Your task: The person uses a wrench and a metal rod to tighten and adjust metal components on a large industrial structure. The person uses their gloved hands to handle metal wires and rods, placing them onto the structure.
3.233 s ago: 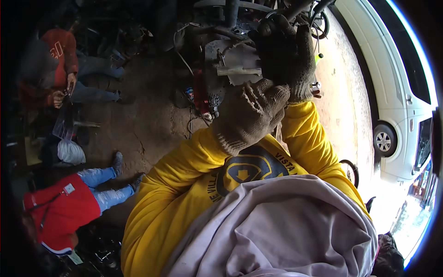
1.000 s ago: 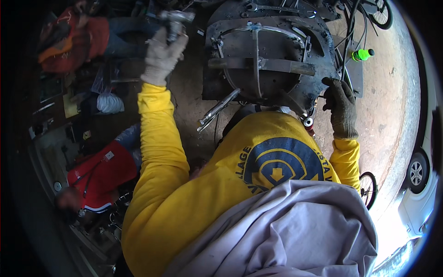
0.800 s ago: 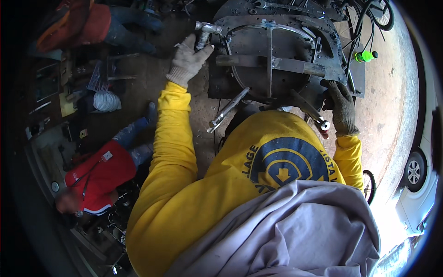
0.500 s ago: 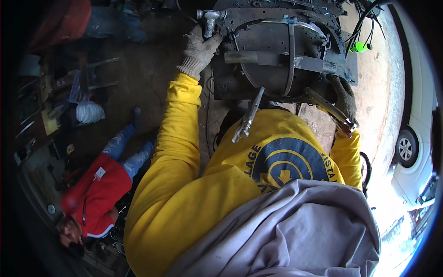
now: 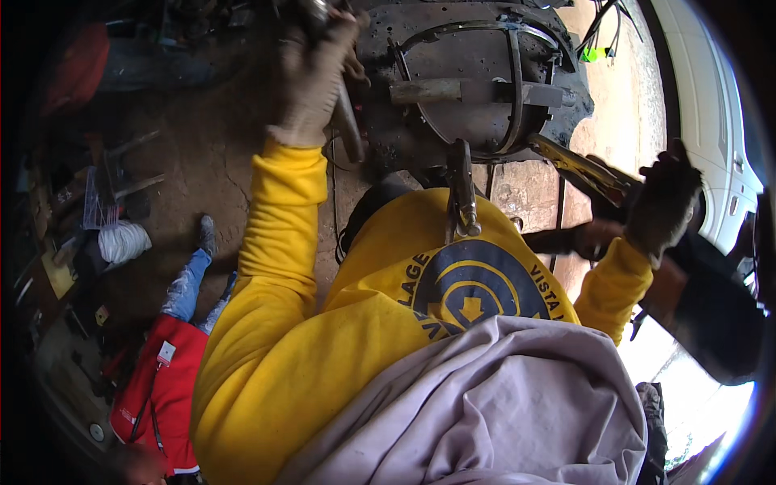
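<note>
My left hand [image 5: 311, 89], in a pale knit glove and blurred, is closed around a hammer [image 5: 347, 129]. The hammer's metal head is partly cut off at the top edge. Beside it lies a dark metal workpiece [image 5: 477, 121] with bent metal strips and a flat bar [image 5: 436, 90] across it. A pair of locking pliers [image 5: 462, 194] grips its near edge, and a second pair [image 5: 582, 171] grips its near right side. My right hand [image 5: 667, 202], in a dark glove, is raised beyond the second pliers' handles. Its fingers look apart, with nothing visible in them.
Another person's hand [image 5: 598, 238] and dark sleeve [image 5: 715, 311] reach in below my right hand. A person in a red top [image 5: 162, 380] is at lower left. A white car [image 5: 703, 89] stands at right. Black cables [image 5: 602, 20] hang beside the workpiece.
My left hand has lifted and swung left with the hammer. My right hand has left the workpiece's edge and moved right. Another person's arm has come in at the right.
</note>
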Demonstrator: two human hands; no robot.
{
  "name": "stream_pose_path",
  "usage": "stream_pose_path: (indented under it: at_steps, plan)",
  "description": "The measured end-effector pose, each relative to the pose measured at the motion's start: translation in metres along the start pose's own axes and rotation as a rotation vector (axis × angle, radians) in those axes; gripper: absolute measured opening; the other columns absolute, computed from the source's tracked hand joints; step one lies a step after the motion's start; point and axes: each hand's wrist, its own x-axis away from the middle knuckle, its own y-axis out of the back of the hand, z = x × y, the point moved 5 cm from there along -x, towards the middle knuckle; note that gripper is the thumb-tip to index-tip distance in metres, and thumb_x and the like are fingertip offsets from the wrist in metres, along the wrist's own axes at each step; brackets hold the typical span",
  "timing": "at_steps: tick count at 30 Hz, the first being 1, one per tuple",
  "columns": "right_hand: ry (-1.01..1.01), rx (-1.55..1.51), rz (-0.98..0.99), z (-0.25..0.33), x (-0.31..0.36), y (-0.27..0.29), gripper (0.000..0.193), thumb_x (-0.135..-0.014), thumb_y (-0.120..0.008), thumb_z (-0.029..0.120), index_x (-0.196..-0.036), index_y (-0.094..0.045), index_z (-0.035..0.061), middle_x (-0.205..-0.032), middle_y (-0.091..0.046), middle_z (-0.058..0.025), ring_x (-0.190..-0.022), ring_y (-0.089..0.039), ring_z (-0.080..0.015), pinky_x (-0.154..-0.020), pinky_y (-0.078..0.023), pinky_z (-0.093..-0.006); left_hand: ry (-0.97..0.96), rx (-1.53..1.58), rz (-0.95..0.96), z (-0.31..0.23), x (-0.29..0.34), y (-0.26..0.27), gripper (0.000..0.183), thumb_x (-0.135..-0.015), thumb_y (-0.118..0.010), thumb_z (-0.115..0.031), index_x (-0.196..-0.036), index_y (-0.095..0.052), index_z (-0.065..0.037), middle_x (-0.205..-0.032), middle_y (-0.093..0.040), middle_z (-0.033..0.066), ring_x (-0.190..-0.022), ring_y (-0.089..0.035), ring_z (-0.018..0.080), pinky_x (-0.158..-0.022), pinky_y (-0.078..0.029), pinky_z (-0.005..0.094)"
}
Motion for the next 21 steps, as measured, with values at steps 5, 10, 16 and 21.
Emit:
stream_pose_path:
  at_steps: [5, 10, 16, 21]
  plan:
    - [0.345, 0.567, 0.493, 0.049, 0.058, -0.144, 0.043, -0.096, -0.061, 0.019, -0.129, -0.052, -0.0077, -0.107, -0.065, -0.0169, -0.089, -0.067, -0.0221, -0.079, -0.057, -0.0321, 0.144, 0.559, 0.097, -0.066, -0.003, -0.035, 0.024, -0.097, -0.061, -0.027, -0.114, -0.063, -0.009, -0.103, -0.067, 0.0097, -0.073, -0.060, 0.0139, -0.063, -0.055, 0.0313]
    - [0.028, 0.584, 0.743, 0.022, 0.100, -0.218, 0.069, -0.086, -0.076, 0.015, -0.144, -0.041, 0.0019, -0.106, -0.069, -0.0197, -0.090, -0.071, -0.0242, -0.069, -0.057, -0.0362, 0.332, 0.737, 0.128, -0.053, 0.036, -0.089, 0.026, -0.097, -0.062, -0.030, -0.110, -0.058, -0.008, -0.095, -0.062, 0.0076, -0.067, -0.059, 0.0121, -0.060, -0.056, 0.0275]
    - [-0.157, 0.708, 0.881, -0.001, 0.112, -0.194, 0.077, -0.082, -0.079, 0.028, -0.145, -0.040, 0.0040, -0.090, -0.067, -0.0181, -0.076, -0.070, -0.0269, -0.064, -0.054, -0.0396, 0.483, 0.838, -0.013, -0.013, 0.075, -0.096, 0.032, -0.099, -0.059, -0.037, -0.114, -0.056, -0.010, -0.096, -0.059, 0.0060, -0.082, -0.060, 0.0177, -0.069, -0.056, 0.0302]
    - [0.103, 0.418, 1.215, 0.041, 0.102, -0.223, 0.074, -0.078, -0.081, 0.031, -0.141, -0.048, 0.0082, -0.091, -0.065, -0.0130, -0.068, -0.066, -0.0227, -0.062, -0.053, -0.0378, 0.469, 1.081, 0.185, -0.017, 0.082, -0.088, 0.045, -0.099, -0.052, -0.048, -0.119, -0.056, -0.009, -0.099, -0.059, 0.0050, -0.084, -0.059, 0.0154, -0.073, -0.055, 0.0295]
